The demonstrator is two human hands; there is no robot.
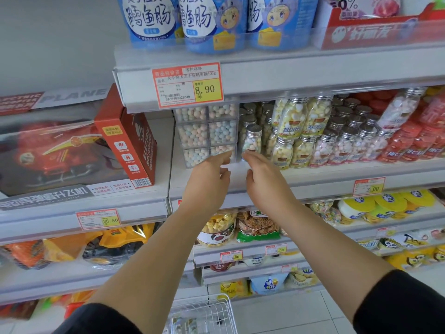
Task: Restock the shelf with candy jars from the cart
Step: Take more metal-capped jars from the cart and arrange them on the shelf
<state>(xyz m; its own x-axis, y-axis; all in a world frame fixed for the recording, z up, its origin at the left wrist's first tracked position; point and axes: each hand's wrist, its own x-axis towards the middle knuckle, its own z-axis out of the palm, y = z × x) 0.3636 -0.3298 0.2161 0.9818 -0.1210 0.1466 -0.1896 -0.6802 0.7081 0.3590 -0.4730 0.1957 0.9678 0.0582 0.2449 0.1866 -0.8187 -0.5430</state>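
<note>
From my remote seat I see the candy jar (252, 141) standing upright near the front of the shelf (320, 175), at twelve o'clock from my right hand (263, 180), with the stack of clear boxes (207, 135) just beside it at nine o'clock and the other jars (301, 150) packed at three o'clock. The right hand's fingertips (248, 155) sit at the foot of the jar. The fingers are nearly straight and the thumb hangs apart below, so I judge it a touch, not a pinch, though the contact itself is hidden. My left hand (207, 180) is spread and relaxed, holding nothing, its tips near the lowest clear box. The cart (213, 309) shows at six o'clock, at the bottom edge. The jar looks small, light and stiff, clear-walled with a smooth silver cap (254, 129). It is tall for its base, so I expect it to tip easily if nudged low. The wall is likely slick, so I would take it round the middle of the body, thumb opposite fingers, not by the cap. A careless push toward three o'clock could topple its neighbours.
</note>
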